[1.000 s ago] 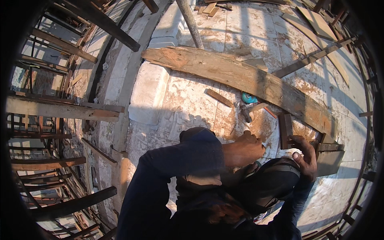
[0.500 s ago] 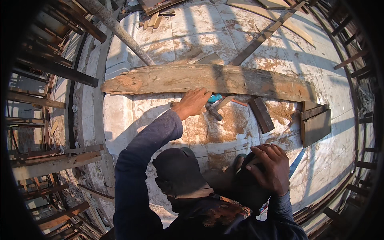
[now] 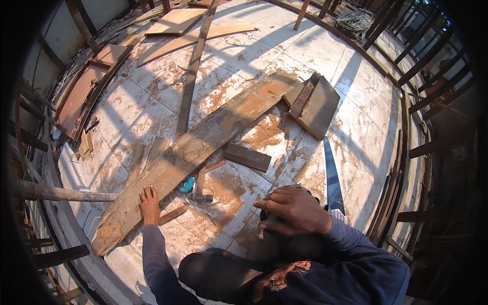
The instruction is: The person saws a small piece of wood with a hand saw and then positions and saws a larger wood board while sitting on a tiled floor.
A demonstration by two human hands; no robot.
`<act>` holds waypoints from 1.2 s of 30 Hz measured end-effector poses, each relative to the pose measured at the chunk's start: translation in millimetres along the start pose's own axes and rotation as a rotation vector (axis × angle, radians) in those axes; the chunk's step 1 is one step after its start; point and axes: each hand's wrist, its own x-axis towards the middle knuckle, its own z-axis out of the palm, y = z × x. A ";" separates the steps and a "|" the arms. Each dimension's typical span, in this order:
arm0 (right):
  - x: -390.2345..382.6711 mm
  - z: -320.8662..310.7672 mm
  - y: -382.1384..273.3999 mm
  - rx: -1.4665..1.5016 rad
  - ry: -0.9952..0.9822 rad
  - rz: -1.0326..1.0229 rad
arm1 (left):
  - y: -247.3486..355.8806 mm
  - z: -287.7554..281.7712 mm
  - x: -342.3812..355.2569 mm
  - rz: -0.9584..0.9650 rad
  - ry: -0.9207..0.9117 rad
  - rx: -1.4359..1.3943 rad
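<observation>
My left hand (image 3: 150,207) rests with fingers spread on the edge of a long weathered plank (image 3: 195,150) lying diagonally across the dusty tiles. My right hand (image 3: 292,213) is curled over my dark-clad knee. Between my hands and beside the plank lie a teal tape measure (image 3: 186,185), a hammer (image 3: 203,197) and a short dark wooden block (image 3: 247,158). A small stick (image 3: 173,215) is just right of my left hand. A handsaw with a long blue blade (image 3: 331,173) lies beyond my right hand.
Stacked boards (image 3: 317,107) sit at the plank's far end. A pole (image 3: 76,194) and a long batten (image 3: 195,71) reach toward the plank. Panels (image 3: 89,89) lie at back left. Wooden framework (image 3: 424,101) runs along the right, near a pale coil (image 3: 356,23).
The view has swung right along the plank. My left hand has reached forward onto the plank. My right hand has left the dark block's vicinity and moved onto my knee.
</observation>
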 end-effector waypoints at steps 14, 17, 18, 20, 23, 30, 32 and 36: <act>17.5 13.5 -4.9 0.035 -0.068 -0.105 | -140.1 -84.9 -56.9 -0.007 -0.161 -0.683; 14.0 11.3 -1.2 0.085 -0.051 -0.111 | -134.7 -95.7 -65.3 -0.032 -0.157 -0.770; 12.3 10.6 1.4 0.077 -0.048 -0.112 | -131.8 -96.7 -68.0 -0.028 -0.114 -0.721; 8.0 10.9 6.1 0.094 -0.026 -0.130 | -124.3 -110.5 -74.8 -0.034 -0.130 -0.692; 11.6 9.0 5.5 0.119 -0.057 -0.125 | -142.2 -104.7 -100.6 -0.027 -0.079 -0.645; 10.5 4.5 17.7 0.164 -0.054 -0.095 | -156.4 -134.5 -170.8 -0.200 -0.034 -0.508; 12.7 4.1 19.8 0.173 -0.068 -0.084 | -168.7 -115.8 -208.3 -0.275 -0.041 -0.347; 19.2 4.2 24.7 0.359 -0.075 -0.057 | -151.6 -64.6 -255.1 -0.279 -0.150 -0.171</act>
